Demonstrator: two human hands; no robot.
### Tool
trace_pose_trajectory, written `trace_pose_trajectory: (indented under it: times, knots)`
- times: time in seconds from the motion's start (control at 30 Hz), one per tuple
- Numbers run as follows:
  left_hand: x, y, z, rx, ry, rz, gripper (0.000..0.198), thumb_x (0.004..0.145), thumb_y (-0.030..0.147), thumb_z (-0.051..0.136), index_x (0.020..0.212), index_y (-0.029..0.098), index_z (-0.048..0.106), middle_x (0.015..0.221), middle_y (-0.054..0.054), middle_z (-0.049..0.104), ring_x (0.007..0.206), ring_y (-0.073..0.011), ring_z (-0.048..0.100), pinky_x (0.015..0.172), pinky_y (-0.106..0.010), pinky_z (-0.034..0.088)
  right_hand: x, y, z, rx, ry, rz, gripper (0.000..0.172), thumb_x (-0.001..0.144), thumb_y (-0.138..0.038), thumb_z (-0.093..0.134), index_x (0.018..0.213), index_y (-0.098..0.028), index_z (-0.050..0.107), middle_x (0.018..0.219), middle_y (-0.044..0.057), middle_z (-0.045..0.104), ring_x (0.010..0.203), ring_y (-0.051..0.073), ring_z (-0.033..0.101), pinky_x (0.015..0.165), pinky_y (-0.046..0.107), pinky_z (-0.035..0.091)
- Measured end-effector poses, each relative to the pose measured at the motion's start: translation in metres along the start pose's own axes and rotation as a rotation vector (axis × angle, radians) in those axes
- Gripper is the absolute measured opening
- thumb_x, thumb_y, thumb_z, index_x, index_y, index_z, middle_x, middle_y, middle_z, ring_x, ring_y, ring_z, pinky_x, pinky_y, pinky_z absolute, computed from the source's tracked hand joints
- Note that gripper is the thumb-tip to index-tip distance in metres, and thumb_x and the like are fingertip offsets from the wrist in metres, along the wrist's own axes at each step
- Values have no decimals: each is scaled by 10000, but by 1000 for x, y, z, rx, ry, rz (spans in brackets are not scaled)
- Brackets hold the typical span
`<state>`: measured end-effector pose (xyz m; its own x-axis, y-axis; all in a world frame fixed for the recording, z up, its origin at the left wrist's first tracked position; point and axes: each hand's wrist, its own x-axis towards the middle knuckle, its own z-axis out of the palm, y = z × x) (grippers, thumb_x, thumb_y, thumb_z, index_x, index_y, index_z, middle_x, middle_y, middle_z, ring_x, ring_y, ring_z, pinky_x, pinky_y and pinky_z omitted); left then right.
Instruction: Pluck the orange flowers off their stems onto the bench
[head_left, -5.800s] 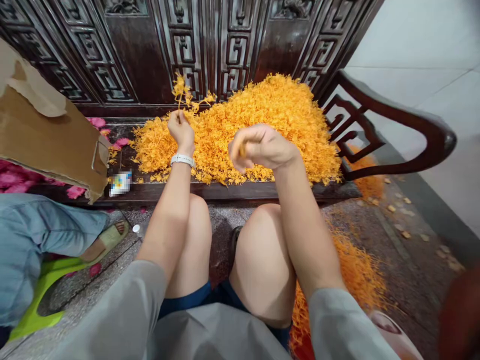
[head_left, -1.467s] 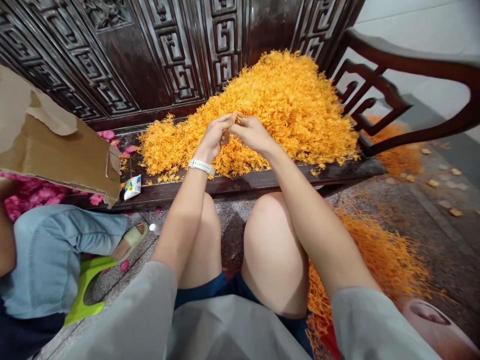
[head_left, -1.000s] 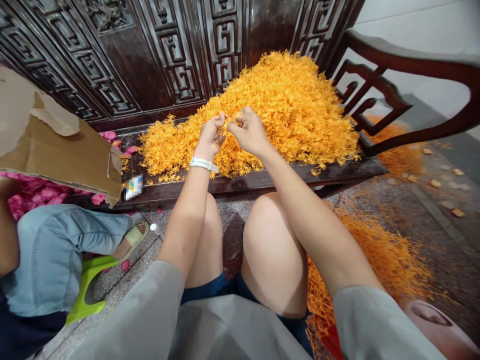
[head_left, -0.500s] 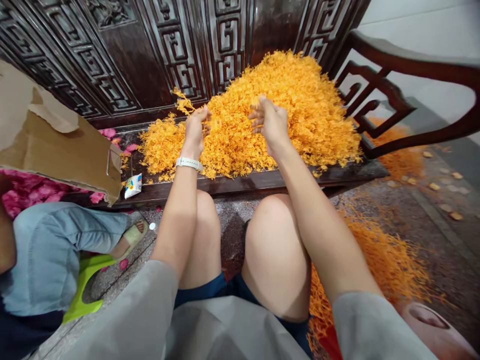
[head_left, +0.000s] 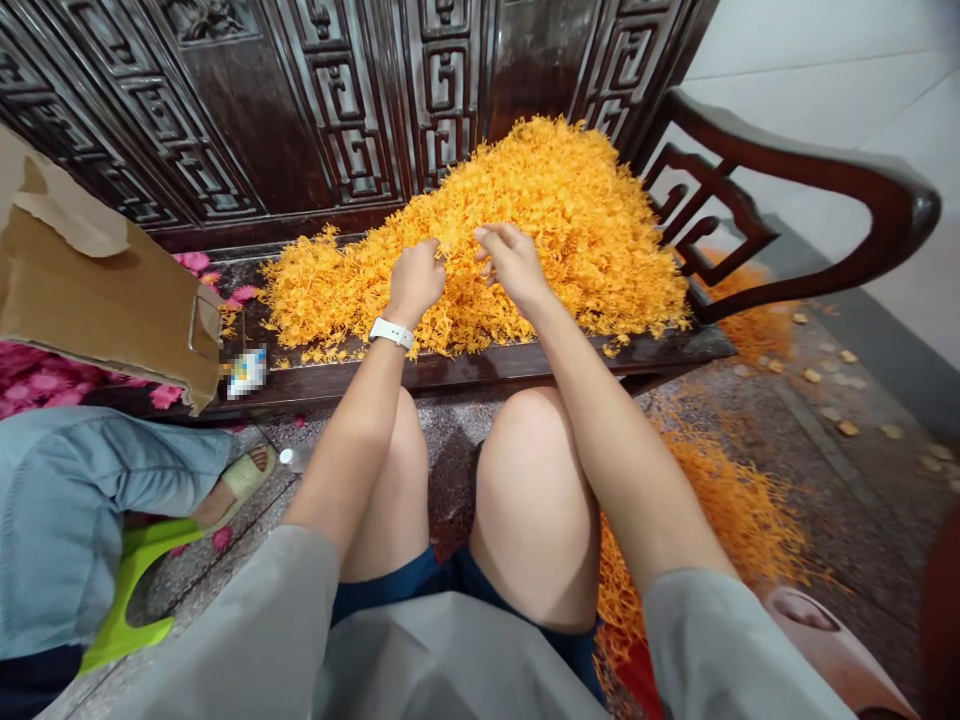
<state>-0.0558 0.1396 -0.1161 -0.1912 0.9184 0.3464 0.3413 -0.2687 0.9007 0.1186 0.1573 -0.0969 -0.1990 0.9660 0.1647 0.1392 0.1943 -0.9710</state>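
Observation:
A big heap of orange-yellow artificial flower pieces [head_left: 570,215] covers much of the dark wooden bench seat [head_left: 480,368]. Over the front of the heap is my left hand [head_left: 417,280], back turned up and fingers curled; whatever they may hold is hidden. A white watch strap [head_left: 391,333] circles that wrist. To its right my right hand [head_left: 511,262] hovers before the heap, its fingers loosely bent and apart, with nothing visible in them. A small gap separates the two hands.
A cardboard box [head_left: 97,290] stands at left beside pink flowers [head_left: 45,375]. Next to it is a small blurred packet [head_left: 246,374]. Another person's jeans-clad leg [head_left: 90,500] is on the left. Orange stems [head_left: 735,500] pile up on the floor at right, below the carved armrest [head_left: 810,180].
My hands have come closer together, the left moving right and lower. An orange sprig that stood out beside my left hand now lies at the heap's left end. The view has shifted slightly.

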Motion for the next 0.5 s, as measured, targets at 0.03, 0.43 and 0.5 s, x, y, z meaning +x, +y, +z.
trace_pose_trajectory:
  times: [0.03,0.43,0.5]
  knots:
    - [-3,3,3,74,37,26,261,859,97,739,712,225,566,685,-58,529,962,-305,632,833,-358,460,-2,-2,3,-12,-45,-16,602,885,-772,687,1188,-257,613,947,72,669,782,201,638,641,336,545]
    - [-1,17,13,-171,-260,-8,167,919,237,705,757,199,690,778,-44,666,786,-182,625,807,-331,509,4,22,-1,2,12,36,310,932,-463,727,897,-236,519,805,46,631,662,150,533,598,326,464]
    - [-2,19,12,-187,-256,-19,316,949,382,722,690,207,673,681,-28,608,675,-158,556,699,-302,474,3,23,-4,-28,-33,6,343,907,-499,750,871,-234,535,776,46,626,669,158,523,601,334,457]
